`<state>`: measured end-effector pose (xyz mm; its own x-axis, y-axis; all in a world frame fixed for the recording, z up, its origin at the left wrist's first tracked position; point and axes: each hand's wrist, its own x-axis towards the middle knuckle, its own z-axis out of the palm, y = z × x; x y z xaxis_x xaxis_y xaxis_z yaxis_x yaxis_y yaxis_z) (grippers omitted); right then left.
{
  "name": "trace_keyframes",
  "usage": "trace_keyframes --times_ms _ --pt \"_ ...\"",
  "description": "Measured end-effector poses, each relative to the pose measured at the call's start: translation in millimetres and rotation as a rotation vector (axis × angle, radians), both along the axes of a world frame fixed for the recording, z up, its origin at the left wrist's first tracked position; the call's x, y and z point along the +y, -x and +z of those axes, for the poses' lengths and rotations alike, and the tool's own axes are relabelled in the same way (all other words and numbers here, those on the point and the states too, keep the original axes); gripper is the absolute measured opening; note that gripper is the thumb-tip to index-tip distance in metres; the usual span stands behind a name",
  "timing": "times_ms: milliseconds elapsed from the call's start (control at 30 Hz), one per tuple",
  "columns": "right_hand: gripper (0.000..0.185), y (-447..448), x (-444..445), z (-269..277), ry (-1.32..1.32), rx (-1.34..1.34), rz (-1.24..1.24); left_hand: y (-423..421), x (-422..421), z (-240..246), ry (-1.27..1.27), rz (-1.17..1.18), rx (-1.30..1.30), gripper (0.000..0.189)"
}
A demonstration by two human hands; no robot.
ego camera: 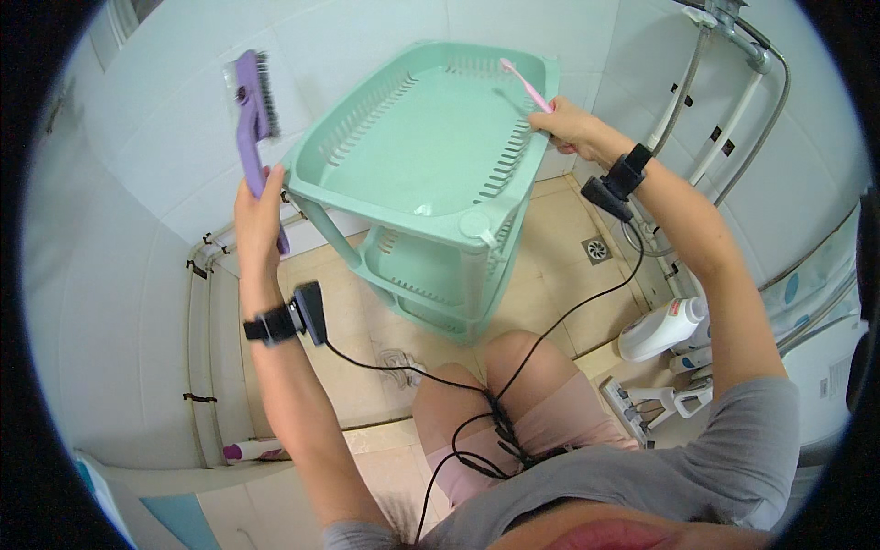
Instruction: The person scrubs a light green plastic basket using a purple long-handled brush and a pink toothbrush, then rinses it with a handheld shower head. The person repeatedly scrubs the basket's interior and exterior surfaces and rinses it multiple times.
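Upright at the left, a purple scrub brush (252,130) with dark bristles is gripped by its handle in my left hand (258,220), beside the left corner of a green plastic rack (440,137). A pink toothbrush (528,86) is in my right hand (567,129), which is at the rack's right rim; its head points up and left over the top tray. Whether the right fingers also grip the rim is hard to tell. The rack has lower shelves under the top tray and stands on the tiled floor. Each wrist wears a black strapped device with a cable.
A floor drain (596,250) lies right of the rack. White bottles (661,328) stand by the ledge at right. Pipes and a shower hose (770,137) run along the right wall. A crumpled pale thing (401,366) lies on the floor. Cables (505,426) hang over my lap.
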<state>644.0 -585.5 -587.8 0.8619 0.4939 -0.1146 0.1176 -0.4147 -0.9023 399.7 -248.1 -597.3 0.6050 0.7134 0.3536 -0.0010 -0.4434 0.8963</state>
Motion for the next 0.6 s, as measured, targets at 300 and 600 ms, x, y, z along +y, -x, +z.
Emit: trace_keyframes --times_ms 300,600 --pt "0.024 -68.2 -52.8 5.3 0.086 -0.132 -0.017 -11.9 -78.1 4.6 -0.119 -0.217 0.211 0.037" --pt "0.031 -138.8 -62.2 47.1 0.715 -0.889 0.388 -70.3 -94.0 11.1 -0.064 -0.454 -0.037 0.031"
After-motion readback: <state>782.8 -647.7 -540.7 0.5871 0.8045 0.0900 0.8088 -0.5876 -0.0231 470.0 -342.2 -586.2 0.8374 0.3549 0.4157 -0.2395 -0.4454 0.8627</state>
